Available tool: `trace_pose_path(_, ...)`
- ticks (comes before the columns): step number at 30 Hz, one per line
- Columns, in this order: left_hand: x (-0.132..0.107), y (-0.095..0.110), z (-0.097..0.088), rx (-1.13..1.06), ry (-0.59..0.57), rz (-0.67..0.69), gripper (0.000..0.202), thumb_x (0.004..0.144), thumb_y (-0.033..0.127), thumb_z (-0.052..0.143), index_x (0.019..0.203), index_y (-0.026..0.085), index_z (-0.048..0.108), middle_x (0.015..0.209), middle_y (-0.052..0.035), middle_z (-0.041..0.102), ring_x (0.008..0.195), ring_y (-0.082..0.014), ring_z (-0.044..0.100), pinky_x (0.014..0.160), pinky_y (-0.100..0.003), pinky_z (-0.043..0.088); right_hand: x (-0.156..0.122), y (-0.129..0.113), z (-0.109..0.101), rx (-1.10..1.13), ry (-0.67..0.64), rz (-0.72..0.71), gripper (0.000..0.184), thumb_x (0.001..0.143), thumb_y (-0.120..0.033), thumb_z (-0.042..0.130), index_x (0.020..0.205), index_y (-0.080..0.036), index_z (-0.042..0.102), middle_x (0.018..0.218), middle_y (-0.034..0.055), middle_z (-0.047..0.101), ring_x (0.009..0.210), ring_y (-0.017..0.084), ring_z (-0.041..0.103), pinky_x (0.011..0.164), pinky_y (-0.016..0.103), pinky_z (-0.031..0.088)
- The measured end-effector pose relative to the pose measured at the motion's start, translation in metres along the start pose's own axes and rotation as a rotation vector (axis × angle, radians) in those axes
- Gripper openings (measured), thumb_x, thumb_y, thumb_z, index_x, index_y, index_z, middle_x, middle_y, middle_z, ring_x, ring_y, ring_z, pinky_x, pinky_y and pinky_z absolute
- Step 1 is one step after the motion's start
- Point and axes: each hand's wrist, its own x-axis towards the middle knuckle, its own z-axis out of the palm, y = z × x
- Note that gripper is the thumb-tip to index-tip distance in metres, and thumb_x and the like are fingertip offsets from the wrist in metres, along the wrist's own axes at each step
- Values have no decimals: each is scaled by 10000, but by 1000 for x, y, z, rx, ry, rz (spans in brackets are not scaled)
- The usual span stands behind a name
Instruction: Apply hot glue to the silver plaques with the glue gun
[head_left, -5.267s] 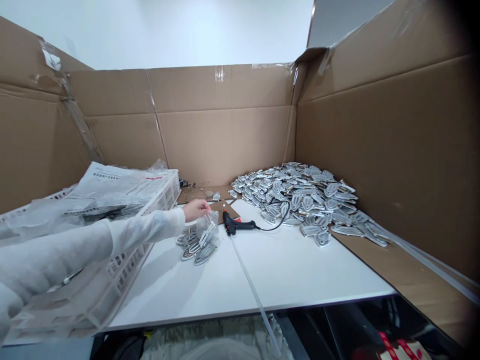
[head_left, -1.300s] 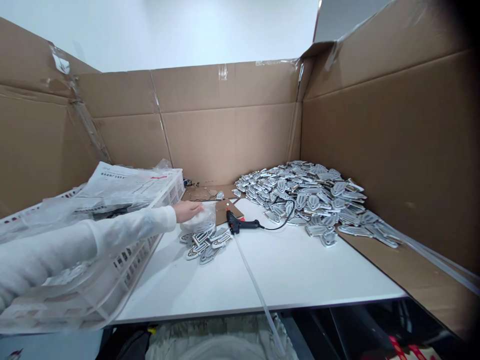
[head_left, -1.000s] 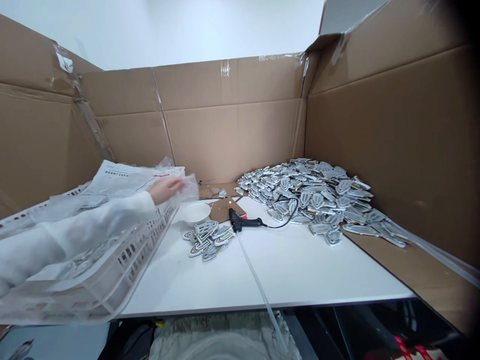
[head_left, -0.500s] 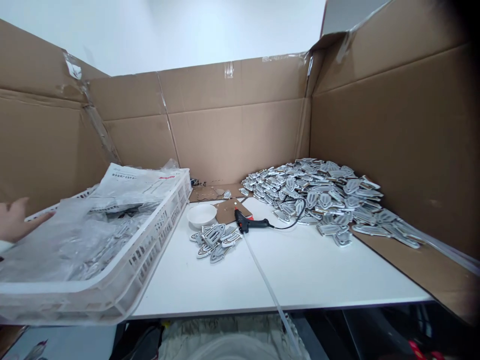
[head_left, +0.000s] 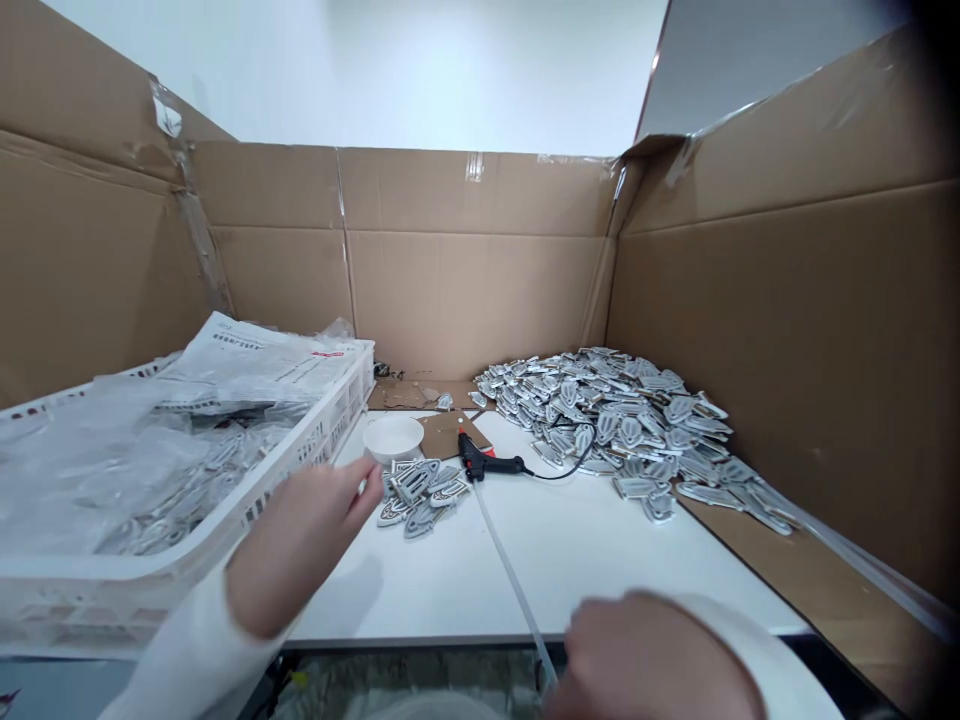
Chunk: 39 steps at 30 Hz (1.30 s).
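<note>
A small cluster of flat, silver, shield-shaped badges [head_left: 418, 492] is lying on the white worktop [head_left: 600, 540], just left of the black glue gun [head_left: 484, 463]. The pieces are being judged light, stiff and slippery, best pinched by their edges. The left hand [head_left: 300, 535] is being held just short of them, fingers [head_left: 360, 482] loosely spread, gripping nothing. The right hand [head_left: 645, 660] is appearing blurred, nearer than the gun; its grip cannot be told. Further left of the gun, a white slatted plastic crate [head_left: 330, 425] is holding clear bags [head_left: 112, 470] of badges under a newspaper [head_left: 277, 360].
</note>
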Motion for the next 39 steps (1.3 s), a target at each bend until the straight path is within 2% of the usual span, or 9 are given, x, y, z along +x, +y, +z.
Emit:
trace_pose_path(2, 40, 17, 8, -12, 136, 11, 350, 794, 378, 263, 619, 213, 517, 552, -58, 549, 534, -190, 503, 526, -301, 286, 19, 19, -34, 89, -74, -84, 366, 853, -278, 316, 765, -186, 659, 477, -8, 509, 418, 85, 439, 437, 189, 324)
trace_pose_path(4, 83, 18, 27, -21, 251, 18, 395, 831, 356, 237, 699, 184, 567, 635, -78, 592, 596, -187, 531, 550, -284, 298, 52, 52, -64, 166, 30, -26, 439, 871, -283, 236, 830, -123, 642, 405, -35, 408, 372, 81, 364, 431, 184, 311)
trace_pose_path(8, 149, 0, 90, 68, 277, 38, 374, 842, 333, 271, 842, 170, 608, 713, -87, 636, 694, -191, 576, 592, -260, 328, 120, 133, -86, -26, 843, 486, 377, 856, -260, 292, 786, -110, 631, 579, 34, 556, 514, 105, 453, 521, 203, 319)
trace_pose_path(10, 165, -12, 116, 110, 181, 117, 355, 834, 328, 300, 829, 183, 624, 717, -80, 645, 706, -189, 589, 613, -254, 348, 138, 162, -75, -96, 1033, 648, 357, 856, -279, 297, 832, -146, 627, 692, 58, 608, 609, 130, 512, 554, 212, 316)
trace_pose_path(13, 172, -30, 132, 132, 123, 85, 349, 817, 339, 327, 847, 190, 641, 759, -97, 654, 744, -209, 599, 644, -269, 378, 148, 174, -50, -162, 961, 635, 323, 834, -318, 339, 815, -191, 636, 644, 37, 603, 611, 145, 528, 546, 222, 298)
trace_pose_path(21, 175, -62, 129, 81, -174, -137, 249, 557, 347, 663, 738, 176, 665, 884, -112, 655, 839, -260, 585, 672, -281, 398, 190, 124, -27, 115, 673, 388, 270, 685, -453, 554, 737, -198, 626, 654, 1, 594, 607, 126, 510, 531, 215, 317)
trace_pose_path(29, 171, -76, 140, -52, -79, -98, 201, 739, 297, 493, 735, 216, 677, 783, -42, 674, 781, -195, 594, 634, -248, 384, 199, 132, -6, 600, 889, 165, 231, 639, -358, 614, 712, -140, 584, 553, -12, 543, 514, 91, 477, 491, 200, 380)
trace_pose_path(33, 170, -81, 138, -64, -19, -73, 243, 757, 327, 489, 832, 207, 687, 916, -78, 654, 852, -229, 575, 662, -269, 381, 202, 132, -2, 800, 901, 80, 267, 667, -376, 567, 803, -148, 599, 595, 2, 574, 499, 104, 503, 454, 215, 421)
trace_pose_path(39, 167, -77, 131, -52, 149, 1, 229, 771, 274, 480, 863, 201, 676, 893, -92, 632, 831, -229, 555, 660, -278, 369, 200, 133, -1, 771, 936, 107, 266, 685, -358, 543, 841, -149, 600, 529, -12, 541, 408, 92, 471, 362, 196, 376)
